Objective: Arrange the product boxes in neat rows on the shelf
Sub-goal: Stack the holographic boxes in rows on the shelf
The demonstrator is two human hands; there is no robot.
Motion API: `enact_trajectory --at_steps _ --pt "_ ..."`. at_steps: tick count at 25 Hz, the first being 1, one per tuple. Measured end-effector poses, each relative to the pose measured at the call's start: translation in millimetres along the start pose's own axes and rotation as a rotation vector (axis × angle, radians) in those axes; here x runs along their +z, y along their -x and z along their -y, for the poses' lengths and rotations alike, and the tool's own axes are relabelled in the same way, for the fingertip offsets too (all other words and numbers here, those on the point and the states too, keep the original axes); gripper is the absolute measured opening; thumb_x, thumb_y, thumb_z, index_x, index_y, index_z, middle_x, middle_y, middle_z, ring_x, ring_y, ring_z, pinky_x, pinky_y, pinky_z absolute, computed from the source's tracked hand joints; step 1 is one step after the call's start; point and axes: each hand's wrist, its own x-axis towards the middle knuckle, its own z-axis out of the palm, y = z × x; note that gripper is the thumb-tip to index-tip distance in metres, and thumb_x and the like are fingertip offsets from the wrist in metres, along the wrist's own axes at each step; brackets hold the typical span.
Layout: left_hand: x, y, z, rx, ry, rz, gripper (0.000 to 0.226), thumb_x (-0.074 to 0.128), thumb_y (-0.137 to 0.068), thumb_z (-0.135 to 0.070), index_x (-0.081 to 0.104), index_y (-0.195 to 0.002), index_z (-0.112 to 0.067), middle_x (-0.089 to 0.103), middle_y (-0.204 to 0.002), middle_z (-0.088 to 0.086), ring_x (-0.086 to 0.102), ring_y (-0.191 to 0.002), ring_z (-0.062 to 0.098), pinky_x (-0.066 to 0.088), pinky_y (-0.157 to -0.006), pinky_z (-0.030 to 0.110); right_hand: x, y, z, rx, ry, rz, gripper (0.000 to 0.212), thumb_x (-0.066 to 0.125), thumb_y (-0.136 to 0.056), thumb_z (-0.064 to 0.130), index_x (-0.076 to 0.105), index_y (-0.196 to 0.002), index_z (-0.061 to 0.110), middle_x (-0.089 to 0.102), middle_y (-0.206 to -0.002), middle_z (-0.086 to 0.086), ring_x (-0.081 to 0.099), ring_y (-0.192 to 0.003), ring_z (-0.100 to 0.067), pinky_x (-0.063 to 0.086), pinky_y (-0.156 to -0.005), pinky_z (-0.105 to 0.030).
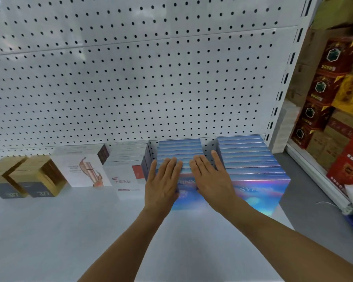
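1. Fingers (172, 163) of both hands lie straight and flat, gripping nothing: left hand (163, 180) and right hand (209, 178) press the left blue row (180, 151).
2. Right blue row (251, 159) stands aligned near the shelf (69, 231) right edge.
3. White boxes (128, 159) and gold boxes (35, 176) sit leftward along the back edge.
4. Judgement: rows mostly formed; final squaring remains.

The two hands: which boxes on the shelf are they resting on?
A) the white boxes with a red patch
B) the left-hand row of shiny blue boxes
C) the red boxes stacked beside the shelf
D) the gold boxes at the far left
B: the left hand and the right hand both lie flat, fingers straight, on the left row of blue boxes, not on its neighbour, the right row of blue boxes.
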Motion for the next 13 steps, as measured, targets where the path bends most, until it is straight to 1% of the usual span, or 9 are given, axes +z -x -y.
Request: enact_trajectory --at_steps 2,4,6,8,10,11,13 --pt "2 0 -1 -0.007 -0.012 0.029 0.1 0.094 -0.046 -0.028 0.053 -0.135 -0.01 0.055 -0.138 0.009 0.051 -0.129 0.026 0.027 -0.11 0.054 0 0 3 0.028 0.015 -0.023 0.075 0.085 -0.06 0.029 0.059 -0.125 0.004 0.061 -0.125 -0.016 0.056 -0.12 -0.03 0.014 -0.109 -0.052" --pt "1 1 -2 -0.017 -0.059 0.084 0.104 0.092 -0.052 -0.036 0.045 -0.142 -0.012 0.049 -0.144 0.008 0.045 -0.135 0.026 0.02 -0.113 0.054 -2 1 4 0.032 0.014 -0.028 0.075 0.084 -0.062 0.031 0.058 -0.126 0.005 0.06 -0.127 -0.015 0.055 -0.122 -0.029 0.009 -0.111 -0.052" --pt "0 3 -1 -0.012 -0.081 0.077 0.105 0.09 -0.054 -0.041 0.042 -0.144 -0.013 0.047 -0.146 0.008 0.043 -0.136 0.026 0.017 -0.113 0.055 -8 7 -1 0.017 -0.016 -0.024 0.087 0.086 -0.057 0.037 0.052 -0.132 0.006 0.056 -0.133 -0.015 0.05 -0.127 -0.03 0.008 -0.112 -0.053" --pt "-3 4 1 0.003 -0.064 0.064 0.109 0.088 -0.054 -0.046 0.035 -0.144 -0.013 0.047 -0.145 0.009 0.042 -0.136 0.027 0.015 -0.114 0.057 -18 24 -16 0.031 -0.021 -0.019 0.107 0.087 -0.052 0.046 0.038 -0.139 0.006 0.047 -0.142 -0.015 0.043 -0.134 -0.029 0.011 -0.112 -0.058" --pt "-6 5 1 0.012 -0.066 0.059 0.11 0.085 -0.057 -0.052 0.027 -0.143 -0.015 0.044 -0.146 0.009 0.039 -0.138 0.028 0.013 -0.114 0.058 -26 49 -40 0.095 -0.007 -0.018 0.115 0.086 -0.052 0.049 0.028 -0.143 0.008 0.04 -0.148 -0.014 0.034 -0.139 -0.027 0.013 -0.111 -0.06" --pt "-6 5 1 0.016 -0.058 0.046 0.11 0.086 -0.056 -0.053 0.03 -0.142 -0.014 0.046 -0.145 0.009 0.041 -0.137 0.029 0.013 -0.114 0.059 -29 63 -53 0.131 0.005 -0.003 0.115 0.086 -0.053 0.048 0.027 -0.144 0.008 0.038 -0.149 -0.014 0.029 -0.14 -0.027 0.013 -0.112 -0.061" --pt "-6 1 -6 0.035 -0.035 0.026 0.107 0.089 -0.049 -0.052 0.044 -0.138 -0.012 0.051 -0.14 0.011 0.046 -0.133 0.03 0.014 -0.113 0.059 -29 84 -76 0.178 0.033 0.069 0.116 0.087 -0.053 0.046 0.027 -0.145 0.009 0.035 -0.15 -0.016 0.025 -0.14 -0.028 0.012 -0.112 -0.063"
